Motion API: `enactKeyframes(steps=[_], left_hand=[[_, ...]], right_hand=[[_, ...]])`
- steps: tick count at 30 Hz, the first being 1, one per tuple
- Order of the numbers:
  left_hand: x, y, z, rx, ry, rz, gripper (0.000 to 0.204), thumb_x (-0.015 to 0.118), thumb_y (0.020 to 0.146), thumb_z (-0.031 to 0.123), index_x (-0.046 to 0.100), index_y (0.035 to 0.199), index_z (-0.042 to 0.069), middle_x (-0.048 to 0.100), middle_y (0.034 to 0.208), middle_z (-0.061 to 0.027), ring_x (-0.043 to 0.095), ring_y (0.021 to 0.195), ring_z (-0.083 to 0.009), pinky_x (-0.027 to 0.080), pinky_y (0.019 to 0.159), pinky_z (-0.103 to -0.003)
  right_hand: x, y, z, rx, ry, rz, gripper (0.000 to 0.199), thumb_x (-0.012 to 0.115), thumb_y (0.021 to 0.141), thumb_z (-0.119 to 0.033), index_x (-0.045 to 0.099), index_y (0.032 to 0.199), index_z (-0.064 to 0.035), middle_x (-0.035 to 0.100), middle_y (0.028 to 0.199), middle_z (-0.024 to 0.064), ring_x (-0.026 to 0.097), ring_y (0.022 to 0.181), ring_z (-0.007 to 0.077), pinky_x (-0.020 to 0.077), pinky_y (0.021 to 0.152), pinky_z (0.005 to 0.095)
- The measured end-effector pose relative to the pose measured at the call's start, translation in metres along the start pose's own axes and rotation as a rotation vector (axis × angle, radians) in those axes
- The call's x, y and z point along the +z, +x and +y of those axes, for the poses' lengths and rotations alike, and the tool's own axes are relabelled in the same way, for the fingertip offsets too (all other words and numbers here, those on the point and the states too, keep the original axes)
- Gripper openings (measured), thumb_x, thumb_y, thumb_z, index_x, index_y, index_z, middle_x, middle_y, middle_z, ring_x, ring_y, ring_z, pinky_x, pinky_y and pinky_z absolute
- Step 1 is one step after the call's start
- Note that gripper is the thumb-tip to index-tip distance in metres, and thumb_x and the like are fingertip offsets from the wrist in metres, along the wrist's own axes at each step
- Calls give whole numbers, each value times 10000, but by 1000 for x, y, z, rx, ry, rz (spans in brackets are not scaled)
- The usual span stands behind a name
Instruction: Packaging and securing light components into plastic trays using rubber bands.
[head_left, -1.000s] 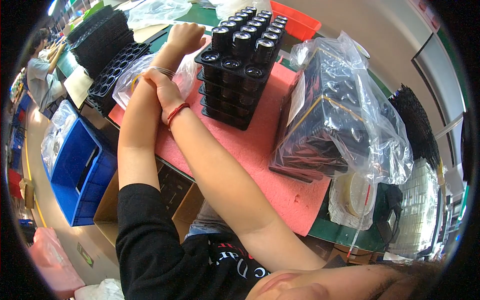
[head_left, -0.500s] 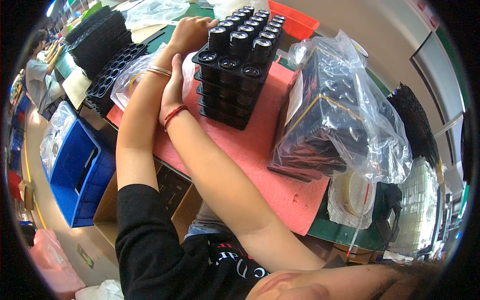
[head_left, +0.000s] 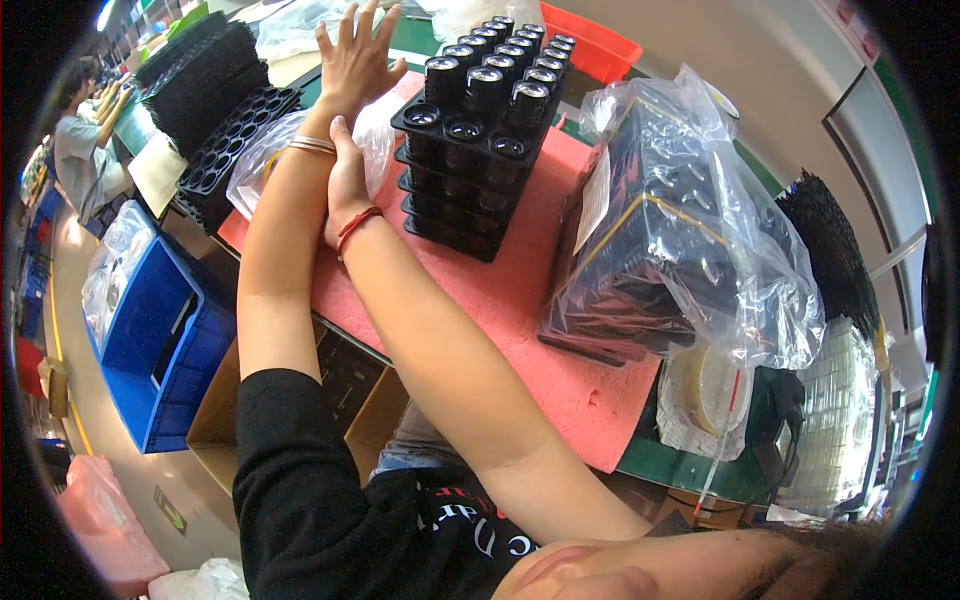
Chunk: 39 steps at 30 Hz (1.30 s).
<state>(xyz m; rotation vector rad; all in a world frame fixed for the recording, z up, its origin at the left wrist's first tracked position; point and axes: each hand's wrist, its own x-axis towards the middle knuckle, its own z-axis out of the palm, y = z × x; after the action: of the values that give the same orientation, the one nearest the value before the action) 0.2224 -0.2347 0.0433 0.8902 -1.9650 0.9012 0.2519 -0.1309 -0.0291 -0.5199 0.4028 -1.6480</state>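
My left hand (head_left: pixel 356 66) is raised at the far side of the table with its fingers spread and holds nothing. It is to the left of a stack of black plastic trays (head_left: pixel 455 212) and apart from it. Black cylinders with shiny silver tops (head_left: pixel 486 84) stand upright in rows on the top tray. Its front row has round black parts sitting lower. My right hand (head_left: pixel 346 184) is wrapped round my left forearm just below the wrist. The thumb shows; its other fingers are hidden behind the arm.
Pink foam (head_left: pixel 490 350) covers the table under the trays. Right of them stands a plastic-wrapped black tray stack (head_left: pixel 640 230), with a tape roll (head_left: pixel 705 390) nearer. More black trays (head_left: pixel 200 85) rise at left, above a blue bin (head_left: pixel 140 350). A red bin (head_left: pixel 595 45) sits behind.
My left hand has come away from the far left side of the tray stack, and its fingers have spread. My right hand stays on the left forearm.
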Motion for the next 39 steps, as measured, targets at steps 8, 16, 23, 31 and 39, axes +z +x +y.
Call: enactKeyframes(steps=[8,16,23,31,39], left_hand=[[5,-2,8,28,135,-157,918,607,721,88,171,1496,318,160,1545,-4,197,1394,-278,198,1019,-652],[24,-11,0,110,-28,50,977,570,700,36,114,1509,337,97,1572,9,157,1414,-289,223,1008,-648],[43,-19,0,90,-79,58,952,522,704,12,149,1497,385,107,1572,24,129,1427,-289,268,989,-653],[23,-15,9,46,168,-392,854,561,796,620,168,1493,321,97,1578,-30,-1,1450,-323,14,1064,-687],[14,-13,14,95,122,-332,841,586,804,575,160,1492,344,152,1565,-15,57,1447,-303,44,1068,-680]], right_hand=[[-10,17,13,-10,30,133,667,502,823,-612,509,1259,-107,590,1146,67,575,1014,203,454,901,336],[-14,19,19,2,148,116,742,595,844,-491,433,1328,48,522,1281,145,529,1113,214,422,950,310],[-24,33,29,-131,100,112,724,566,870,-475,416,1349,47,484,1339,142,479,1184,214,361,1015,311],[-25,33,27,-101,133,72,697,569,885,-457,421,1346,44,479,1348,133,486,1181,206,384,994,312],[-15,23,21,-185,102,146,746,563,883,-517,424,1347,51,489,1346,142,510,1167,209,421,964,316]])
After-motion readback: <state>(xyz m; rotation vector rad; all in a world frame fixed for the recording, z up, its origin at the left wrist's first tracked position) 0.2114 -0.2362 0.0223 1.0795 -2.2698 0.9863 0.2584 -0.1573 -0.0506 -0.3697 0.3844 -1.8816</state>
